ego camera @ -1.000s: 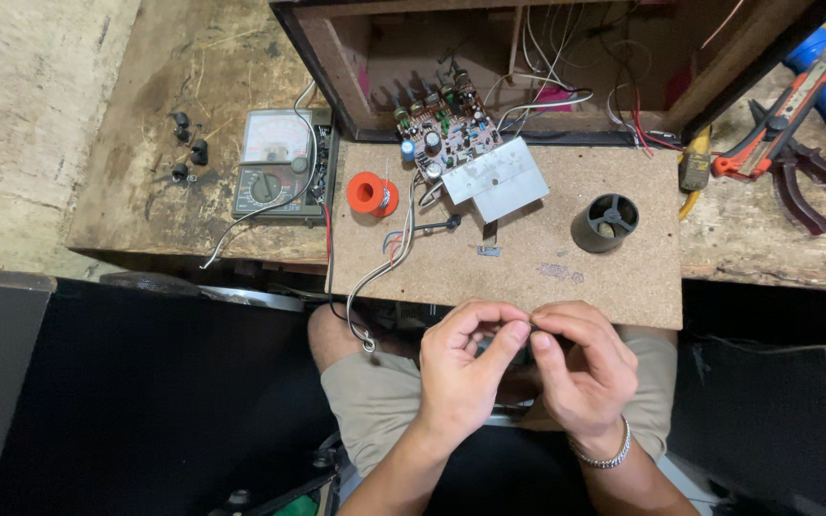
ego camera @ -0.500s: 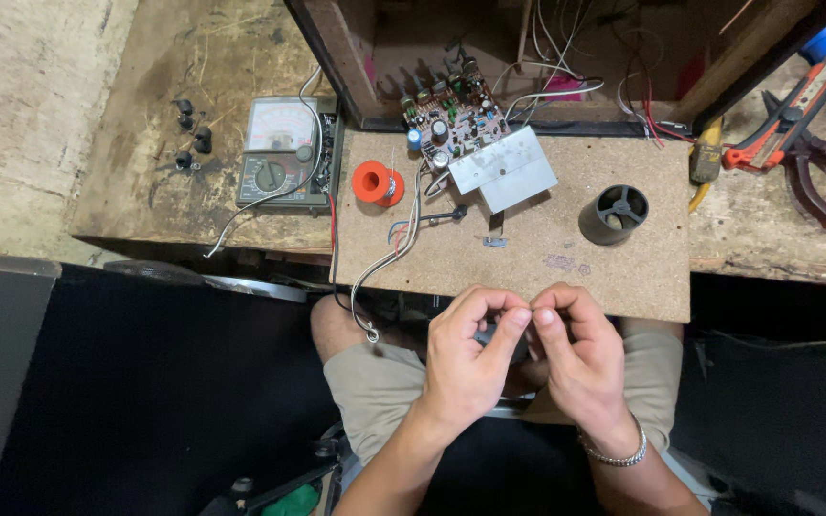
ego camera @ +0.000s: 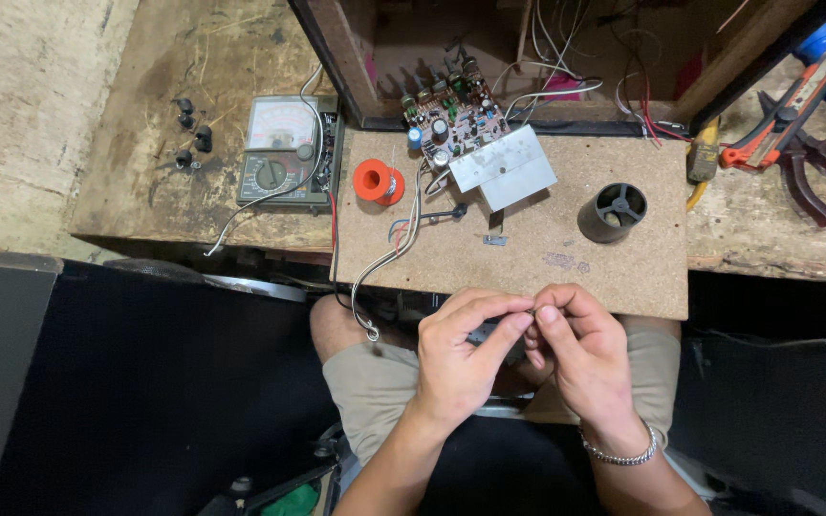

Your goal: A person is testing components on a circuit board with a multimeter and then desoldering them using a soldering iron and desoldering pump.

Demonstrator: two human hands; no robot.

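Observation:
My left hand (ego camera: 466, 358) and my right hand (ego camera: 576, 354) meet over my lap, just below the front edge of a particle board (ego camera: 566, 258). Their fingertips pinch together around a small dark part that the fingers mostly hide. A metal bracelet circles my right wrist. On the board lie a brown circuit board (ego camera: 451, 115) with a shiny metal plate (ego camera: 504, 167), an orange spool (ego camera: 375, 180) and a black cylindrical part (ego camera: 612, 212). Wires (ego camera: 384, 258) trail from the circuit board off the front edge toward my left knee.
An analog multimeter (ego camera: 284, 153) sits left of the board, with small black knobs (ego camera: 191, 134) further left. An open wooden box (ego camera: 566, 57) with loose wires stands behind. Red-handled pliers (ego camera: 795, 143) and a blue object lie at the right on the worn bench.
The camera view has shifted slightly, so the bench sits a little lower in the frame. Both hands stay together over my lap, fingers working the small part.

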